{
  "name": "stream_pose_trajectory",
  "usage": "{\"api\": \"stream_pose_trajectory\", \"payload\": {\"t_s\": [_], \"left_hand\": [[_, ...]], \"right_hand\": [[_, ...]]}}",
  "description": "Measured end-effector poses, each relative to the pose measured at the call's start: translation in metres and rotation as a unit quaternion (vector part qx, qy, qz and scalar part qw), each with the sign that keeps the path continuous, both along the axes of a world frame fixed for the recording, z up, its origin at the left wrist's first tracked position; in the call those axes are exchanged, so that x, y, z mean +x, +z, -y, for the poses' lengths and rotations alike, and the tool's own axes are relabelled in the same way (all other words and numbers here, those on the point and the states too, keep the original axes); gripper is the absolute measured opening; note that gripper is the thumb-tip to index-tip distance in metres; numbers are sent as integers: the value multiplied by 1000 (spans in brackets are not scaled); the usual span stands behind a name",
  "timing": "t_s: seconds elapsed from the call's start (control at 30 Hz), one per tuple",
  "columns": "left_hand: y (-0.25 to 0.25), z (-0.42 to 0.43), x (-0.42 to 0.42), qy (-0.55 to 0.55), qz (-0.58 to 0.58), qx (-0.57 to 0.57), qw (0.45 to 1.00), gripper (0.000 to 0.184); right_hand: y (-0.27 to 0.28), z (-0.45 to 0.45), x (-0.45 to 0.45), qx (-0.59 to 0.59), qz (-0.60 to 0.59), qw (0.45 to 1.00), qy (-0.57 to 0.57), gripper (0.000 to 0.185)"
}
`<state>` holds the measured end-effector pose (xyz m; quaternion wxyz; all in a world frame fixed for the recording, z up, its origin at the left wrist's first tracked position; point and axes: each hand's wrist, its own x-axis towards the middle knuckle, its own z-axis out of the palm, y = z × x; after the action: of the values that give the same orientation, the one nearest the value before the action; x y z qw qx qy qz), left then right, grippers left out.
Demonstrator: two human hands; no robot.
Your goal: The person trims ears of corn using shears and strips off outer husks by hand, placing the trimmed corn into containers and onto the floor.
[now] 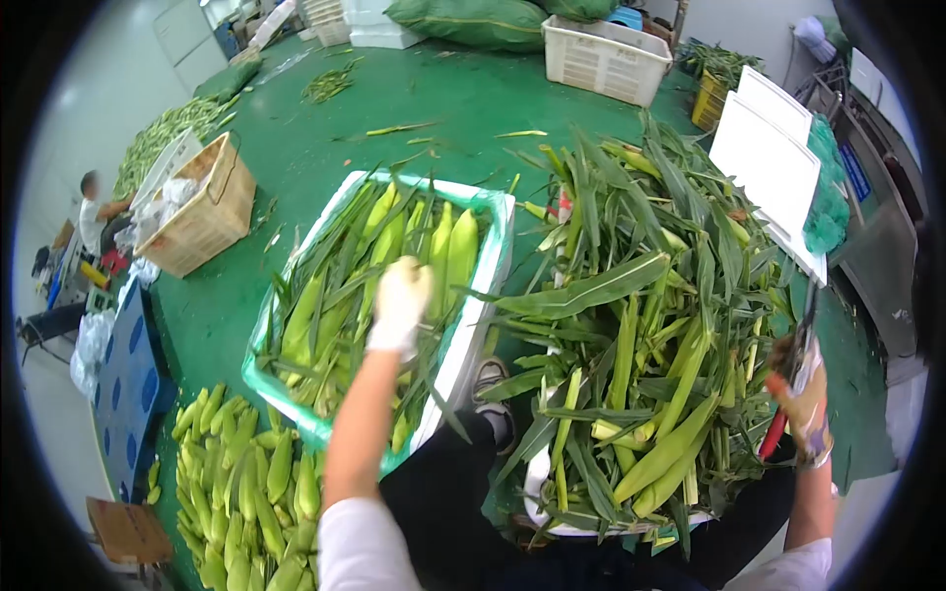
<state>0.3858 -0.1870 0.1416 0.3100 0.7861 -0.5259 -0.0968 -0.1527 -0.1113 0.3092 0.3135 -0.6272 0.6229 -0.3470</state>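
Note:
My left hand [402, 295], in a pale glove, is over the foam box [458, 369] lined with green plastic. Its fingers are curled down among green ears of corn [460, 246] in their husks; what they hold, if anything, is hidden. At the right, my right hand [806, 399], also gloved, is closed around a red-handled tool [775, 433] with a dark upper part; its exact kind is unclear. This hand is beside a large heap of corn stalks and leaves [641, 335], with several ears [670, 463] lying near its front.
A pile of husked-in corn [246, 483] lies on the green floor at lower left. A beige crate [202, 212] stands near another person [97, 217]. White foam boards [764, 148] are behind the heap, and a white crate [606, 64] stands farther back.

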Motion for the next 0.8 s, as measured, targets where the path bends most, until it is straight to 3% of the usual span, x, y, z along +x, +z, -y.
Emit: {"api": "stream_pose_trajectory", "payload": {"t_s": [0.03, 0.07, 0.1, 0.13, 0.23, 0.27, 0.3, 0.33, 0.4, 0.5, 0.53, 0.6, 0.63, 0.67, 0.8], "left_hand": [[-49, 50, -6, 10, 22, 15, 1000, 34], [-59, 69, -30, 61, 22, 79, 995, 40], [-65, 82, -47, 73, 104, 132, 983, 44], [-69, 91, -58, 127, 141, 144, 971, 46], [-57, 82, -39, 62, -4, 136, 989, 44], [-55, 71, -29, 37, -216, 77, 973, 37], [-38, 58, -34, 29, -409, -32, 911, 34], [-40, 56, -11, 54, -355, 41, 932, 36], [33, 18, -5, 26, -340, 23, 940, 36], [102, -26, 14, -44, -462, -39, 885, 45], [121, -38, 15, -75, -499, -71, 861, 51], [181, -64, -21, -223, -547, -77, 803, 67], [184, -72, -32, -195, -476, -55, 856, 61], [194, -87, -58, -192, -442, -77, 873, 48], [218, -125, -126, -217, -387, -9, 896, 46]], "right_hand": [[1, -13, 0, -2, 1, 1000, 15, 56], [-3, -25, -10, 5, -47, 999, 11, 57], [-3, -37, -15, 12, -95, 995, 8, 58], [2, -49, -15, 57, -57, 997, -19, 58], [-9, -74, -30, 81, 30, 995, -39, 59], [-17, -79, -34, 79, 42, 995, -51, 61], [-20, -83, -40, 83, 0, 996, -41, 61], [-22, -87, -45, 89, -41, 995, -32, 62], [-17, -95, -48, 55, -102, 993, 32, 67], [-4, -93, -34, 34, -196, 971, 133, 75], [-7, -93, -25, 52, -178, 974, 131, 78], [0, -88, 11, 38, -195, 965, 173, 81], [6, -85, 32, 64, -177, 959, 210, 81], [12, -82, 54, 91, -160, 952, 244, 82], [-3, -68, 108, 23, -61, 962, 264, 81]]}}
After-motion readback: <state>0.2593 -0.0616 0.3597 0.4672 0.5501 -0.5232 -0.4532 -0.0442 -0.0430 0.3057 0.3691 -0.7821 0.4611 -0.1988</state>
